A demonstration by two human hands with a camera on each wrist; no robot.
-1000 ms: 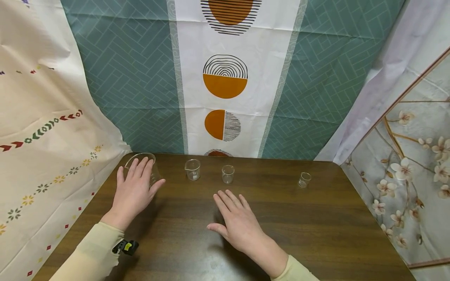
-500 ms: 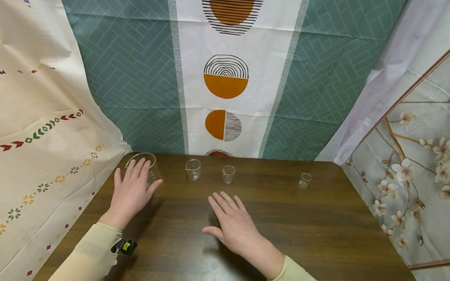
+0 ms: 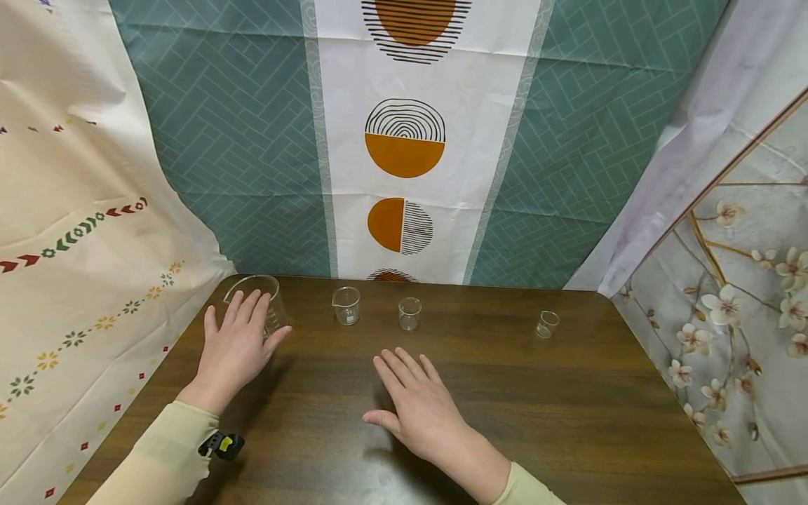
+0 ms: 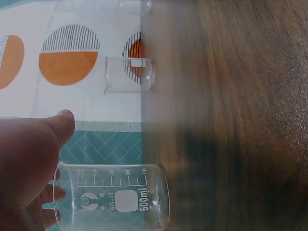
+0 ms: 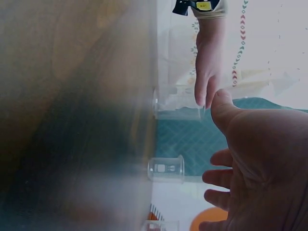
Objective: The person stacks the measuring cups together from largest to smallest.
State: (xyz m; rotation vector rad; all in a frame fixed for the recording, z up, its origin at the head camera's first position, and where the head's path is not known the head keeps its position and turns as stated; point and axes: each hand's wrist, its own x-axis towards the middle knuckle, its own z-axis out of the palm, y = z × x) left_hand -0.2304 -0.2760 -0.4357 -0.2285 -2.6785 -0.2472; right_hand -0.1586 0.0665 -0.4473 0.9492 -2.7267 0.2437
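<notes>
Large beaker: the biggest glass vessel, the 500ml beaker (image 4: pixel 115 197), stands upright at the far left corner of the table (image 3: pixel 568 421), and we see its spout and printed scale.
Left hand: our left hand (image 3: pixel 233 354) hovers palm down over the near side of that beaker, fingers straight, gripping nothing; whether a fingertip touches the glass we cannot tell.
Right hand: our right hand (image 3: pixel 419 410) is held above the middle of the table, fingers extended and thumb apart, holding nothing.
Just changed: over the last second both hands have drawn slightly back toward us, while the glassware has stayed put; we judge that no vessel has been taken up yet.
Smaller glasses: rightward along the back stand a spouted beaker (image 3: pixel 346 306), then a smaller beaker (image 3: pixel 409 313), and, well apart, the smallest beaker (image 3: pixel 547 324).
Surface: dark brown wood grain, with glare near our side and shadows under both hands.
Room: a teal-and-white cloth (image 3: pixel 240 140) with orange half-circles hangs behind; a cream patterned cloth (image 3: pixel 82 175) flanks our left, a blossom-printed cloth (image 3: pixel 751 337) our right.
</notes>
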